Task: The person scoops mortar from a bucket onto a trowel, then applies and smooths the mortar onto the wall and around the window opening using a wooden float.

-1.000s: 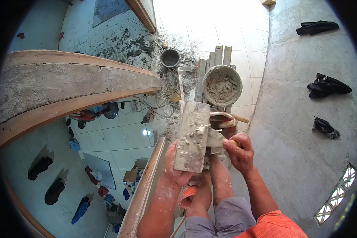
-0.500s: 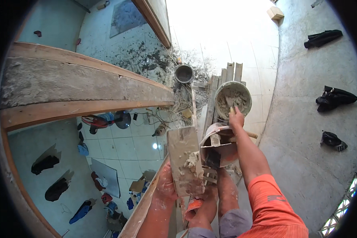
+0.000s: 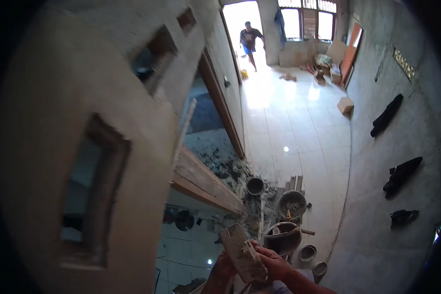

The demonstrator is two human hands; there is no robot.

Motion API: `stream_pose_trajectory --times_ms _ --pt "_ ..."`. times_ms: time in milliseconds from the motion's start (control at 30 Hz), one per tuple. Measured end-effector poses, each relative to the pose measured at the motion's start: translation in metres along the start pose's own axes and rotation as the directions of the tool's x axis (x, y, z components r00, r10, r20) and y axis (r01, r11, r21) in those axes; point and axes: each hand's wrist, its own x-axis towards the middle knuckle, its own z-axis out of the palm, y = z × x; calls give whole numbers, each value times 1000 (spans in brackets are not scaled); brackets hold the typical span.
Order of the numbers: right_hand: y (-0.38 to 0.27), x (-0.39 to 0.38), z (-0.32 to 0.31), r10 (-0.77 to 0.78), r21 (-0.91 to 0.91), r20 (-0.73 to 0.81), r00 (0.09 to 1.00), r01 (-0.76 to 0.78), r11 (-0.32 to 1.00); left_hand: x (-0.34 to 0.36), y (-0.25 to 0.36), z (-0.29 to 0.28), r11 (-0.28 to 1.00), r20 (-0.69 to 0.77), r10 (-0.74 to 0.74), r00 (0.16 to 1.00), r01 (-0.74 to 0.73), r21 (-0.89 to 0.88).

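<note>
A flat rectangular mortar board (image 3: 233, 240), with wet grey mortar (image 3: 250, 251) on its face, is tilted in front of me. My left hand (image 3: 224, 267) is closed on its left side, the fingers partly hidden. At the opposite edge my right hand (image 3: 272, 260) is closed on the board, its fingertips beside the mortar. Beyond the hands stands a round bucket (image 3: 304, 197) containing mortar, from which a trowel handle (image 3: 288, 214) sticks up. Nearer is a larger bucket (image 3: 283, 245) with tools resting in it.
A wall with openings (image 3: 137, 196) rises close on my left, with a wooden frame (image 3: 206, 193) beside it. A small dark bucket (image 3: 255, 182) stands among rubble. Two round containers, one a bowl (image 3: 307, 253), sit at right. A person (image 3: 250, 40) is in the far doorway.
My right hand has let go of the trowel in the mortar bucket and come back to the board. The view has tipped up, bringing in the left wall, the far doorway and a person.
</note>
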Motion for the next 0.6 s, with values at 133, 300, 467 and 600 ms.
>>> stream_pose_trajectory --times_ms 133,300,467,600 --pt "-16 -35 85 65 46 8 998 -66 997 -46 32 83 989 120 114 986 -125 84" --pt "-24 -56 158 116 319 362 925 -240 917 -94 51 144 958 122 251 960 -264 111" --pt "-7 -66 222 197 206 397 897 -296 933 -154 67 217 854 -42 461 886 -430 293" --pt "-8 -49 266 144 258 542 828 -327 909 -222 75 249 562 -189 755 628 -471 680"
